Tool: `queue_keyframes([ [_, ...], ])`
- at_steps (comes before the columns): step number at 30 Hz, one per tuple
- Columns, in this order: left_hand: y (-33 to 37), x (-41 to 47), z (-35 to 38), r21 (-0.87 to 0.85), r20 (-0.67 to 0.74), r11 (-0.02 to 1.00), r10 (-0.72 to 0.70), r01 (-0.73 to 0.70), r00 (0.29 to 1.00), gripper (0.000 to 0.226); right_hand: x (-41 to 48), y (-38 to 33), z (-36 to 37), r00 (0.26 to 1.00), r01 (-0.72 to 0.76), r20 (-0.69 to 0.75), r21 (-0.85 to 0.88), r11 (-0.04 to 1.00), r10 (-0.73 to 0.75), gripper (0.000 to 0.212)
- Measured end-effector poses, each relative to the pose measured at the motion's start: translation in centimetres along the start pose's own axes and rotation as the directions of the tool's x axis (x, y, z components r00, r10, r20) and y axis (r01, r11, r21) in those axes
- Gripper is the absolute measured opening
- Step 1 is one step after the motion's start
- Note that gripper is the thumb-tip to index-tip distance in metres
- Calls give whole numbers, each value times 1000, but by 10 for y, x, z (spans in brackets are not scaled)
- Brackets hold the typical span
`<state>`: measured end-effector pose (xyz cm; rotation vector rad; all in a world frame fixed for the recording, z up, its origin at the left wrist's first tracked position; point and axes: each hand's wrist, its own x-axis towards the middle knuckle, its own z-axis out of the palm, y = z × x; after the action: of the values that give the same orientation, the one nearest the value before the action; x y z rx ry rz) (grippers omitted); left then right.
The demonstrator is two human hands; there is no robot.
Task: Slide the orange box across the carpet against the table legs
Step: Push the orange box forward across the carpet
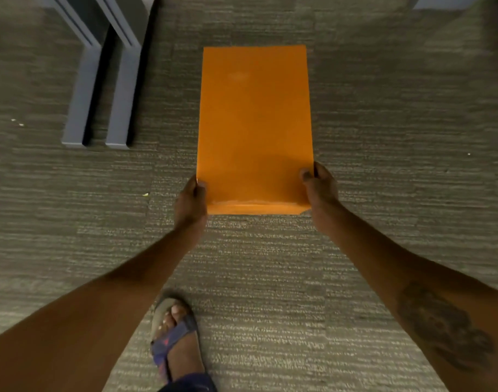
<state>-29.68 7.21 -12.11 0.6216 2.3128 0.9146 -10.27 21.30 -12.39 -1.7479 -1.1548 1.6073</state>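
The orange box (255, 128) occupies the centre of the frame, a long flat rectangular carton with a smooth, matte top face and crisp edges; a faint pale scuff shows on its upper portion, and no lettering or label can be read on it. Its near short end shows a lighter folded seam. The left hand (190, 200) is clamped on the box's lower left corner, thumb on the top face and fingers wrapped down the side. The right hand (320, 188) is clamped on the lower right corner in the same manner, thumb pressed on top. Whether the box rests on the floor or is raised off it cannot be told. The carpet (383, 137) is grey-brown with a ribbed, streaked pile laid in square tiles, and small pale crumbs lie on it at the left. In the upper left of the frame stand two grey table legs (100, 89), squared metal profiles with flat feet running along the carpet, side by side with a dark gap between them; they are well apart from the box. At bottom centre, a foot in a blue strapped sandal (174, 335) stands on the carpet. A dark tattoo (443, 326) marks the right forearm at lower right.
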Motion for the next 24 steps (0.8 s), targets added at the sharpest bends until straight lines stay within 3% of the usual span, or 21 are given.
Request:
queue_keyframes([
  [15, -9, 30, -3, 52, -48, 998, 23, -21, 999, 41, 10, 1, 30, 995, 100, 6, -82, 992, -100, 23],
  [18, -1, 25, -4, 80, -25, 996, 40, -38, 999, 47, 4, -4, 30, 986, 166, 19, -213, 963, -165, 23],
  [22, 9, 16, -5, 169, -23, 984, 65, -60, 998, 67, -14, -13, 36, 973, 214, 23, -457, 864, -229, 58],
  [24, 11, 11, -6, 205, -29, 975, 92, -84, 995, 68, -26, -15, 38, 953, 283, 62, -529, 800, -297, 62],
])
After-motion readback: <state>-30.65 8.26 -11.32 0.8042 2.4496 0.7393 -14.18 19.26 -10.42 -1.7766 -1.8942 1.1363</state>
